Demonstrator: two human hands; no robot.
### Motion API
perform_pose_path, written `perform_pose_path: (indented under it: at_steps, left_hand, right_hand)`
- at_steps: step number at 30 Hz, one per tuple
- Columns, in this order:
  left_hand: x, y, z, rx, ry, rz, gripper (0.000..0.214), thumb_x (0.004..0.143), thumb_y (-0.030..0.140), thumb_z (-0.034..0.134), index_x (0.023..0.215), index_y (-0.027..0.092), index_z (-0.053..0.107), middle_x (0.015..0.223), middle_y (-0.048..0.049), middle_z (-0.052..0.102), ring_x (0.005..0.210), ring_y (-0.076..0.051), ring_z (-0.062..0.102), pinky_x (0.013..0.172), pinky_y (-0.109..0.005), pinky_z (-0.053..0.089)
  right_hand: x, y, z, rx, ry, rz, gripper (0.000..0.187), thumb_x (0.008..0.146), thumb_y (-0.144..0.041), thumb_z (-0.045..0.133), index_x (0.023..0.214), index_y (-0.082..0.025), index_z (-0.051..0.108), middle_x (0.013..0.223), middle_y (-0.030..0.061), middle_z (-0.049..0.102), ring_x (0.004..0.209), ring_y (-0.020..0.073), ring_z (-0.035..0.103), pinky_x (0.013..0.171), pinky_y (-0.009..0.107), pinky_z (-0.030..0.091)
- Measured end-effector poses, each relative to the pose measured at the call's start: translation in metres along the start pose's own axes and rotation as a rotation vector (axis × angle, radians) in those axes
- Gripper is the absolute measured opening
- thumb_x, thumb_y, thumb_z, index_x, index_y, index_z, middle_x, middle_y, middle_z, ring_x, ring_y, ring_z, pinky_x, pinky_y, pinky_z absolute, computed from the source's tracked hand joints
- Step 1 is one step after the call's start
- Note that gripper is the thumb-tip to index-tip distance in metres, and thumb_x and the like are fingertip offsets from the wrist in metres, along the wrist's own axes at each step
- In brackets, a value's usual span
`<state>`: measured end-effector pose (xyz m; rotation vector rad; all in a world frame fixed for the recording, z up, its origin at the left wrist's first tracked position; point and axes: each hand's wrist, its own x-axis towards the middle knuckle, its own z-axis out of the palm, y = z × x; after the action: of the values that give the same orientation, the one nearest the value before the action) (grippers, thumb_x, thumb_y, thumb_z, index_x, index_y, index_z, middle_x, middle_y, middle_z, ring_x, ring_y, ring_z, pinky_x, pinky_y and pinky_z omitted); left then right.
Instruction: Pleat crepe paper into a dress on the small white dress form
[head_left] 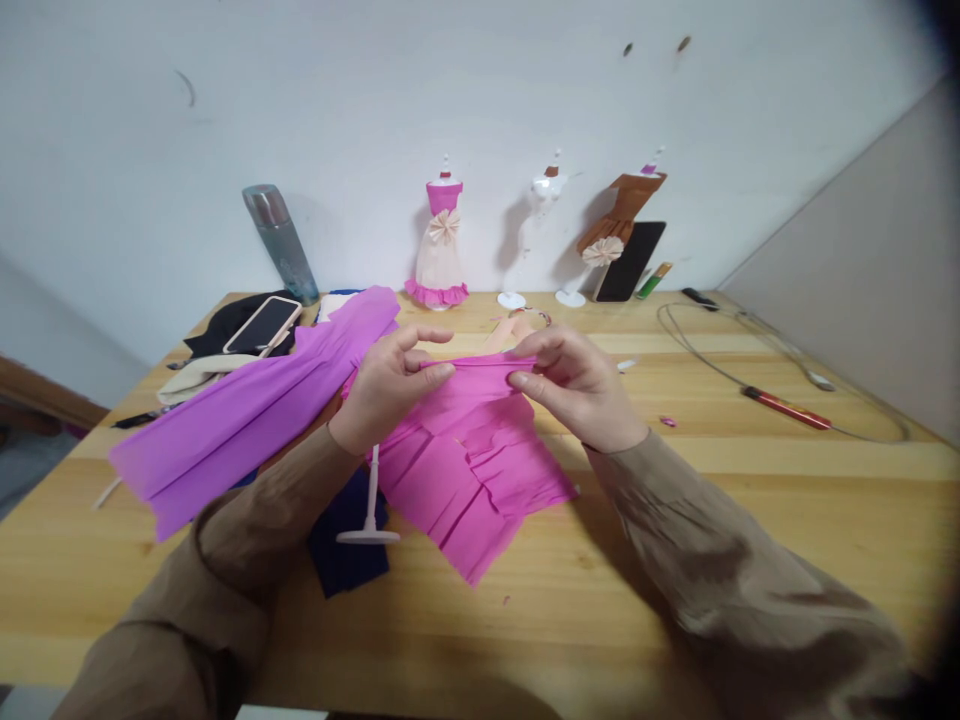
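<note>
My left hand point(390, 390) pinches one end of a bright pink crepe paper strip point(476, 375), its upper edge folded over. At the other end, my right hand point(581, 385) grips the same strip between thumb and fingers, so it is held taut across. Below the strip, more pink crepe paper point(450, 500) with pleats and ragged edges lies over the table; whether it is joined to the strip I cannot tell. Beside my left forearm is a white stand base point(368, 536), its upper part hidden. Purple crepe paper point(255, 425) stretches out behind my left wrist, and dark blue paper point(341, 570) lies beneath.
Along the wall stand a mannequin in a pink and cream dress point(444, 245), a bare white mannequin point(546, 195) and one in brown point(630, 205). A bottle point(281, 245) and phone point(264, 326) are left; a red-handled corded tool point(787, 408) lies right.
</note>
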<state>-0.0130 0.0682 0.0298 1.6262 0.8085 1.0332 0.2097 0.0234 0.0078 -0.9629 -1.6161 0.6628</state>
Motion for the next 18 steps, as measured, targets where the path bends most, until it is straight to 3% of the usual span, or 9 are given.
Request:
perform_pose_path:
  at_steps: [3, 7, 10, 14, 16, 18]
  left_hand:
    - [-0.0002, 0.0028, 0.0006, -0.057, -0.029, -0.078, 0.028, 0.074, 0.027, 0.076, 0.093, 0.02, 0.056, 0.047, 0.0117, 0.046, 0.038, -0.005, 0.036, 0.041, -0.019, 0.026]
    - [0.0003, 0.0, -0.0008, -0.045, -0.043, -0.039, 0.032, 0.074, 0.028, 0.077, 0.086, 0.022, 0.048, 0.046, 0.0126, 0.046, 0.037, -0.005, 0.037, 0.041, -0.018, 0.026]
    - [0.0011, -0.0045, -0.0031, 0.042, -0.032, 0.083, 0.028, 0.073, 0.026, 0.077, 0.087, 0.022, 0.053, 0.05, 0.0113, 0.048, 0.041, -0.005, 0.042, 0.044, -0.019, 0.031]
    - [0.0024, -0.0067, -0.0049, 0.223, -0.023, 0.341, 0.02, 0.073, 0.019, 0.074, 0.092, 0.02, 0.068, 0.077, 0.0005, 0.07, 0.068, -0.012, 0.063, 0.062, -0.023, 0.047]
    - [0.0026, -0.0061, -0.0046, 0.279, -0.052, 0.408, 0.013, 0.076, 0.017, 0.071, 0.088, 0.02, 0.072, 0.086, -0.0027, 0.075, 0.079, -0.015, 0.067, 0.071, -0.026, 0.051]
    - [0.0023, -0.0056, -0.0038, 0.308, -0.055, 0.436, 0.006, 0.079, 0.017, 0.069, 0.083, 0.02, 0.073, 0.083, -0.0029, 0.076, 0.077, -0.015, 0.068, 0.071, -0.026, 0.052]
  right_hand:
    - [0.0011, -0.0026, 0.0001, -0.034, -0.001, 0.014, 0.018, 0.084, -0.042, 0.072, 0.085, -0.025, 0.067, 0.083, 0.0035, 0.064, 0.073, 0.0183, 0.059, 0.068, 0.036, 0.051]
    - [0.0045, -0.0073, 0.0021, 0.01, 0.037, 0.09, 0.02, 0.078, -0.042, 0.076, 0.082, -0.023, 0.07, 0.079, 0.0028, 0.067, 0.07, 0.0175, 0.061, 0.069, 0.036, 0.052]
    - [0.0053, -0.007, 0.0024, 0.02, 0.068, 0.123, 0.02, 0.075, -0.04, 0.078, 0.083, -0.023, 0.073, 0.078, 0.0026, 0.067, 0.068, 0.0166, 0.06, 0.067, 0.035, 0.052]
    - [0.0046, -0.0056, 0.0022, 0.021, 0.094, 0.119, 0.017, 0.075, -0.037, 0.078, 0.084, -0.023, 0.075, 0.079, 0.0034, 0.069, 0.07, 0.0175, 0.061, 0.068, 0.036, 0.053]
    - [0.0046, -0.0071, 0.0025, 0.039, 0.095, 0.111, 0.014, 0.075, -0.036, 0.078, 0.081, -0.023, 0.075, 0.08, 0.0039, 0.071, 0.074, 0.0189, 0.063, 0.072, 0.037, 0.054]
    - [0.0048, -0.0101, 0.0032, 0.066, 0.1, 0.1, 0.012, 0.075, -0.034, 0.079, 0.078, -0.024, 0.074, 0.081, 0.004, 0.072, 0.077, 0.02, 0.065, 0.076, 0.038, 0.054]
